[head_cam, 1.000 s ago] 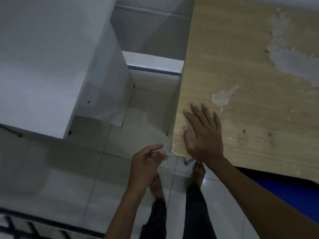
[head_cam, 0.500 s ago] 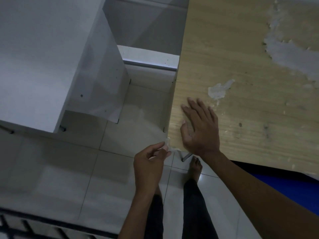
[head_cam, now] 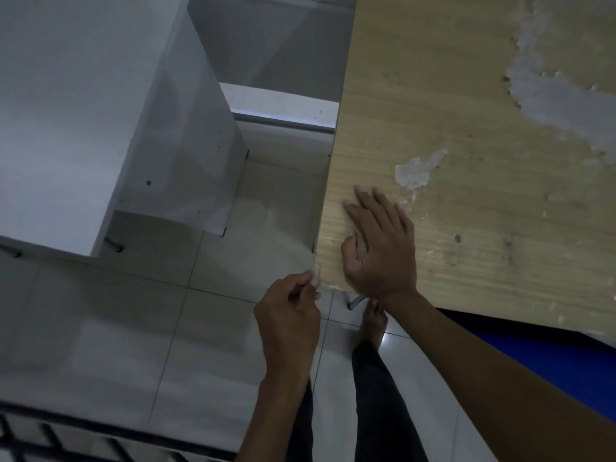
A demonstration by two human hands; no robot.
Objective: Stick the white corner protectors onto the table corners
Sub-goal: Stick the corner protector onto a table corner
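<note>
Small white soft-looking corner protector [head_cam: 316,274]: likely light, pliable; left hand [head_cam: 289,323] pinches its edge at the wood-grain bench [head_cam: 466,111] corner. Right hand [head_cam: 380,243] lies flat, fingers spread.

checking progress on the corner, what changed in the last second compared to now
The left hand has brought the white corner protector in from just short of the corner until it sits against the table corner, still pinching it. The right hand stays flat on the tabletop beside the corner.

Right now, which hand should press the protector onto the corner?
Left. The left hand already pinches the white corner protector at the table corner; the right hand lies flat on top, steadying.
</note>
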